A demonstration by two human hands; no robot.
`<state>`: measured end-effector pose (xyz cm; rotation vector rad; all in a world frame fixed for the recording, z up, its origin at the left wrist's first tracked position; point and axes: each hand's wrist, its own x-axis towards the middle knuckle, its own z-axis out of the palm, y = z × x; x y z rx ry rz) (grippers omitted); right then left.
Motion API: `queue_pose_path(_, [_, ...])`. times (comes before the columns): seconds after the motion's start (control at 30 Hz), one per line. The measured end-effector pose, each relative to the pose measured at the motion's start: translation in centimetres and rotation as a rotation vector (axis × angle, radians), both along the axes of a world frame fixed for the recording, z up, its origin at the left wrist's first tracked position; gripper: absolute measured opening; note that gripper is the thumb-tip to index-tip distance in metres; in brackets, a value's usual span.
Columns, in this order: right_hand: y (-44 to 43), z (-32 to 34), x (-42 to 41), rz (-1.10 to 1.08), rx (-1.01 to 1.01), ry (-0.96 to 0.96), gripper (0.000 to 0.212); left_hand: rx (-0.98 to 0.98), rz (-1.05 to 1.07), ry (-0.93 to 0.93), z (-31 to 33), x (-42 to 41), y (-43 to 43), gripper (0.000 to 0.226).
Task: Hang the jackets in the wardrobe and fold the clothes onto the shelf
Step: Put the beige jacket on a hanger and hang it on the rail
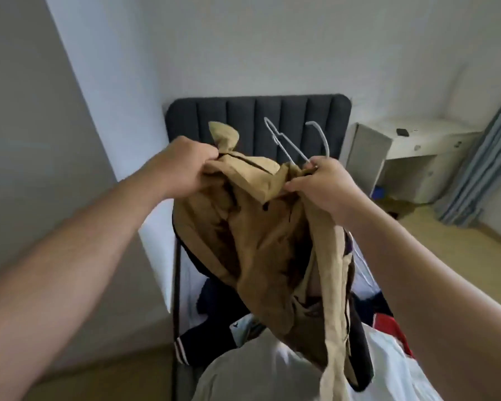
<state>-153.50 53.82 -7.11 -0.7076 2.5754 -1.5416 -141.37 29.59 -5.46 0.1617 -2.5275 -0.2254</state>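
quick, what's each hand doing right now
Left hand: closed on the tan jacket near its collar.
Right hand: closed on the jacket and the white wire hanger.

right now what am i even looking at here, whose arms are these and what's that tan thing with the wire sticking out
There is no machine here: these are a person's own bare arms, filmed by a wide-angle camera worn on their head, looking forward and down. That is why the arms reach in from the bottom corners.

The left hand and right hand hold up a tan jacket by its collar area. The right hand's grip also takes in a white wire hanger, whose hook and one shoulder stick up above the jacket.

Below lies a bed with a dark padded headboard and more clothes strewn on it. A white bedside table stands to the right.
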Motion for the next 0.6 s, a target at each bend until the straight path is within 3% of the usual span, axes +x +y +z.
queue_pose_path(0.07, [-3.6,-0.2,2.6,0.059,0.012,0.027,0.025,0.103,0.156,0.196,-0.4,4.5,-2.7,0.023])
queue_pose_path(0.1, [-5.2,-0.3,4.0,0.111,0.052,0.035,0.021,0.101,0.207,0.147,-0.7,6.8,-3.7,0.023])
queue_pose_path(0.17, [-8.5,-0.4,7.1,0.257,0.2,0.038,0.013,-0.002,0.177,-0.354,-2.3,10.8,-5.0,0.025])
queue_pose_path(0.2, [-10.1,-0.4,8.6,0.293,0.238,0.054,0.012,-0.04,0.173,-0.502,-3.0,13.0,-6.1,0.027])
queue_pose_path(0.3, [-14.4,0.2,13.1,0.275,0.215,0.127,0.009,-0.012,0.304,-0.287,-2.9,20.1,-11.5,0.033])
queue_pose_path(0.4, [-17.3,0.8,17.4,0.32,0.277,0.122,0.008,-0.082,0.385,-0.673,-3.3,27.4,-15.2,0.027])
queue_pose_path(0.5, [-18.6,1.8,20.7,0.289,0.168,0.09,0.013,-0.044,0.523,-0.535,-3.3,34.1,-18.9,0.019])
queue_pose_path(0.6, [-18.8,3.3,24.2,0.354,0.242,0.125,0.019,-0.009,0.608,-0.771,-2.7,39.1,-20.0,0.025])
